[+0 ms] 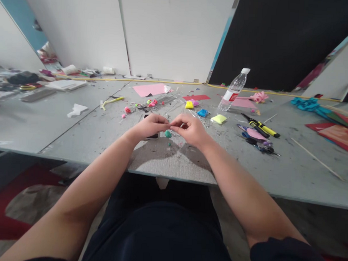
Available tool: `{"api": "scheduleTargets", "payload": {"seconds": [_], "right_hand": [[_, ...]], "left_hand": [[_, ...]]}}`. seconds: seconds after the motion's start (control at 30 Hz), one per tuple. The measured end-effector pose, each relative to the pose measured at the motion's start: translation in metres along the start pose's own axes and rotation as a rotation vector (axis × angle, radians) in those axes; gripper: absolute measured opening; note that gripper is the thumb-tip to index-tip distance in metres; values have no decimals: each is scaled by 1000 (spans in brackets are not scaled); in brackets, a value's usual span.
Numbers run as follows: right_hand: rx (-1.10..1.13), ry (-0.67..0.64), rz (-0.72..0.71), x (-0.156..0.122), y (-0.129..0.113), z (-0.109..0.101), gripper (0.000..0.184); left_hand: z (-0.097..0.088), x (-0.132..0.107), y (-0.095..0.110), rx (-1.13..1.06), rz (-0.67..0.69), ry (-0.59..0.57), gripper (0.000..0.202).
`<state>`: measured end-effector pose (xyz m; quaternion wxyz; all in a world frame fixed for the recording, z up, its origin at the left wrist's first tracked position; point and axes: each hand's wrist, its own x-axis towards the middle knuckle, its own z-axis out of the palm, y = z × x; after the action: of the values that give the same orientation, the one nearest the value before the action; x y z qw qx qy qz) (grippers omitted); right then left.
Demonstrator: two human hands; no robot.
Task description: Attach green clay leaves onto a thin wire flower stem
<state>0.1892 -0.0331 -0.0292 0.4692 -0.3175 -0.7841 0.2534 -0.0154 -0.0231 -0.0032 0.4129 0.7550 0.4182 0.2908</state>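
My left hand [153, 125] and my right hand [189, 128] meet fingertip to fingertip just above the table. Both are closed in a pinch; whatever lies between the fingertips is too small or hidden to name. Right below them is a green ball of clay [168, 134], with a tiny green bit [169, 144] nearer the table's edge. A dark phone-like slab [153, 137] is partly covered by my left hand. Beyond my hands lie a yellow clay packet [189, 104], a blue packet [203, 113] and a pale yellow packet [219, 119].
A plastic bottle [234, 91] stands at the back right. Yellow-black pliers [260, 126] and a thin stick [317, 158] lie to the right. Pink paper [149, 90], small pink and red pieces [128, 110] and a white scrap [77, 110] lie further left. A wall closes the back.
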Motion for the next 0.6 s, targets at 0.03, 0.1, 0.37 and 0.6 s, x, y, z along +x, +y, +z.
{"api": "scheduleTargets", "payload": {"seconds": [0.03, 0.1, 0.37, 0.6], "right_hand": [[-3, -2, -19, 0, -1, 0, 8], [-12, -15, -43, -1, -3, 0, 7], [-70, -5, -130, -3, -4, -1, 14], [-69, 59, -171, -3, -2, 2, 15]], "left_hand": [[0, 0, 0, -17, 6, -5, 25], [0, 1, -1, -52, 11, -19, 25], [3, 4, -1, -226, 13, -35, 28], [4, 3, 3, -254, 10, 1, 31]]}}
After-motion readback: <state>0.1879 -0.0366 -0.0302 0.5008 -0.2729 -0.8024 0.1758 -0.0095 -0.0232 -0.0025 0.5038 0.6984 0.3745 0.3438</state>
